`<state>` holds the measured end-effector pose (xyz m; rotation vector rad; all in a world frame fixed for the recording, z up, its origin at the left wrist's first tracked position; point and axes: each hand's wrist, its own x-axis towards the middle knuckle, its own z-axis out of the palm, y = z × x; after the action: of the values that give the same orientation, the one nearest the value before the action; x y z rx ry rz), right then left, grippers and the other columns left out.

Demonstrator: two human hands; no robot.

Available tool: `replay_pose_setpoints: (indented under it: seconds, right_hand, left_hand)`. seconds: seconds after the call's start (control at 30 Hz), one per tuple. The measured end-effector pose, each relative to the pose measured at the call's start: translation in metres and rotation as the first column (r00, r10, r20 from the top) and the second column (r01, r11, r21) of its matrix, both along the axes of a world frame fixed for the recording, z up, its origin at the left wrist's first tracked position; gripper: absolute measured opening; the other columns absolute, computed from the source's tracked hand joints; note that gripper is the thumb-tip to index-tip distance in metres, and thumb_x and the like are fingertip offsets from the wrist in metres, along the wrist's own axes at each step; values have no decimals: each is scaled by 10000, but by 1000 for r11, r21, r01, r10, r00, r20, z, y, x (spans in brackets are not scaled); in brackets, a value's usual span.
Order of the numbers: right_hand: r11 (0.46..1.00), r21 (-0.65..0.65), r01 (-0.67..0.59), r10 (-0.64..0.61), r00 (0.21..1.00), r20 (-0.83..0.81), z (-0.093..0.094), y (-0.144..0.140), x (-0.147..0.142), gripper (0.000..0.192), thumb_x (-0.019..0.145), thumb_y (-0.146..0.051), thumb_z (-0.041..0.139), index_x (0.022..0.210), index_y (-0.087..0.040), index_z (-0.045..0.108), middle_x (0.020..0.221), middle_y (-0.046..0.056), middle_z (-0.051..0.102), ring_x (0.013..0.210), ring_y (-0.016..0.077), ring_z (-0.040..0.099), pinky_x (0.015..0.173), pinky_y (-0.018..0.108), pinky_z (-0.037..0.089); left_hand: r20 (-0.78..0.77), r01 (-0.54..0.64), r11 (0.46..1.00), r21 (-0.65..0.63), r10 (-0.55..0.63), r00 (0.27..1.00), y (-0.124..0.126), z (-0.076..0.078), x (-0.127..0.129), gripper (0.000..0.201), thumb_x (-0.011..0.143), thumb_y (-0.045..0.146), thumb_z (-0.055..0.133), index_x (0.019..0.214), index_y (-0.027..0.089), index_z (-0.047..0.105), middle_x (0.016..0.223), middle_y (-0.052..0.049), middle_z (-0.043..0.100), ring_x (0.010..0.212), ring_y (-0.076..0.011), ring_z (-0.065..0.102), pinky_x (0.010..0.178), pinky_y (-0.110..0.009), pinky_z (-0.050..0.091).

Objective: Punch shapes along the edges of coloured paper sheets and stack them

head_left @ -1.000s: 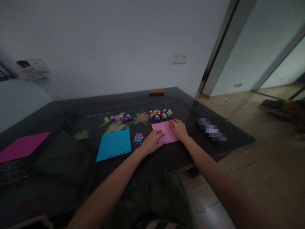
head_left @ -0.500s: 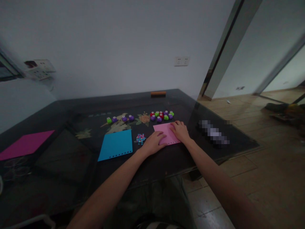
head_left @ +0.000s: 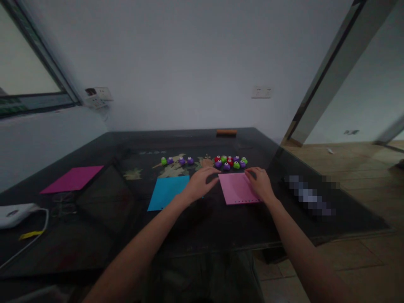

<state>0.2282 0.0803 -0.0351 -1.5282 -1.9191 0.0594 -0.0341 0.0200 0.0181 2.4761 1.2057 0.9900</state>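
A pink punched-hole sheet of paper (head_left: 236,188) lies on the dark table, its row of holes along the near edge. My left hand (head_left: 200,184) is beside the sheet's far left corner, thumb and forefinger curved with a gap between them. At the far right corner, my right hand (head_left: 260,184) has its thumb and forefinger closed on the sheet's edge. A blue sheet (head_left: 168,191) lies left of the pink one, partly covered by my left hand. Behind the pink sheet sit several purple, green and red toy figures with eyes (head_left: 226,166). The pile of small beads is hidden by my left hand.
More toy figures (head_left: 182,160) stand in a row behind the blue sheet. A magenta sheet (head_left: 74,179) and a white device with a cable (head_left: 19,213) are at left. A brown roll (head_left: 226,132) lies at the back. A blurred-out object (head_left: 307,195) is at right.
The view has turned left. My left hand has lifted from the pink sheet's middle to its far left corner, now in front of the beads. My right hand has moved to the far right corner.
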Motion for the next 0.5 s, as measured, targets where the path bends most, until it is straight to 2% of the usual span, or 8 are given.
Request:
replay_pose_setpoints:
  seconds: [0.1, 0.17, 0.27, 0.37, 0.5]
  right_hand:
    - [998, -10, -64, 64, 997, -50, 16, -6, -14, 198, 828, -270, 491, 912, -170, 640, 961, 79, 639, 936, 207, 543, 843, 338, 394]
    - [993, -19, -119, 117, 990, -85, 27, -11, -29, 166, 803, -246, 532, 909, -178, 640, 957, 64, 650, 935, 202, 556, 851, 334, 398]
    - [971, -51, -235, 224, 960, -166, 39, -15, -62, 155, 776, -216, 569, 906, -178, 645, 952, 59, 660, 908, 186, 585, 827, 316, 424]
    - [918, -96, -386, 361, 910, -203, 42, -13, -107, 159, 764, -183, 581, 905, -173, 653, 952, 62, 666, 894, 178, 600, 798, 302, 445]
    - [860, -207, -466, 448, 885, -129, 36, -3, -167, 195, 760, -194, 602, 944, -157, 655, 968, 74, 667, 910, 185, 601, 810, 304, 443]
  left_hand:
    - [29, -178, 984, 9, 178, 984, 6, -2, -55, 243, 853, 278, 457, 1038, 207, 596, 1074, -41, 626, 1028, -167, 556, 930, -337, 421]
    - [28, -290, 957, 1, 290, 957, 11, -11, -93, 233, 832, 274, 477, 1012, 204, 606, 1045, -48, 639, 1001, -177, 571, 915, -357, 431]
    - [3, -377, 925, -39, 377, 926, 16, -27, -141, 249, 812, 251, 476, 1013, 193, 611, 1071, -62, 637, 1035, -193, 562, 913, -372, 432]
    - [-13, -453, 887, -93, 454, 891, 19, -40, -174, 271, 802, 271, 474, 1012, 182, 619, 1098, -79, 629, 1047, -210, 558, 879, -364, 453]
    - [-87, -483, 865, -134, 476, 875, 21, -49, -196, 288, 796, 297, 473, 1007, 176, 628, 1056, -82, 643, 996, -219, 578, 863, -368, 451]
